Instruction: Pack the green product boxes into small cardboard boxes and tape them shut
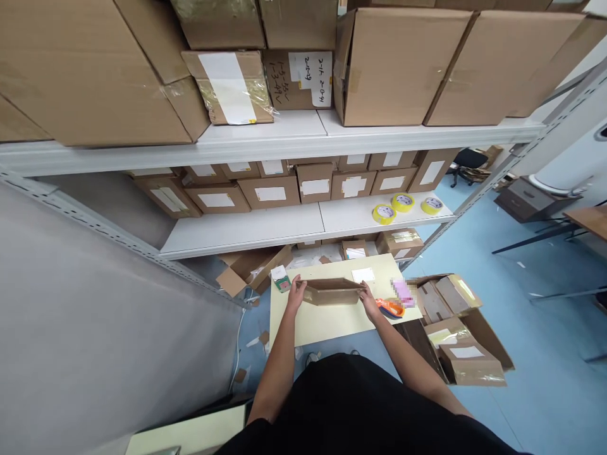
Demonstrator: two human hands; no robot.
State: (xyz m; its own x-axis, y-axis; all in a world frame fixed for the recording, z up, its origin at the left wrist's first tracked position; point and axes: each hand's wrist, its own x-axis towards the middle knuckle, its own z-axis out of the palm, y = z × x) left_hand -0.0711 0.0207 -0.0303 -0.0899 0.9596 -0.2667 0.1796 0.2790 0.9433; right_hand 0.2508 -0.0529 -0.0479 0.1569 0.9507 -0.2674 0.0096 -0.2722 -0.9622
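Observation:
A partly flattened cardboard box [332, 296] is held between my two hands above a pale yellow table [327, 327]. My left hand [296, 292] grips its left end, and my right hand [368, 299] grips the right end. Close to my left hand stands a small green and white box [280, 279]. Behind the cardboard lies a white paper [363, 275]. An orange and blue tape dispenser [391, 308] rests just right of my right hand, with a blurred pink item [403, 292] beyond it.
A metal shelf [246, 232] ahead carries many labelled cartons [270, 193] and three yellow tape rolls [403, 201]. Large cartons [403, 69] fill the upper level. Right of the table, an open carton [493, 341] holds smaller boxes. A grey wall [118, 316] bounds the left side.

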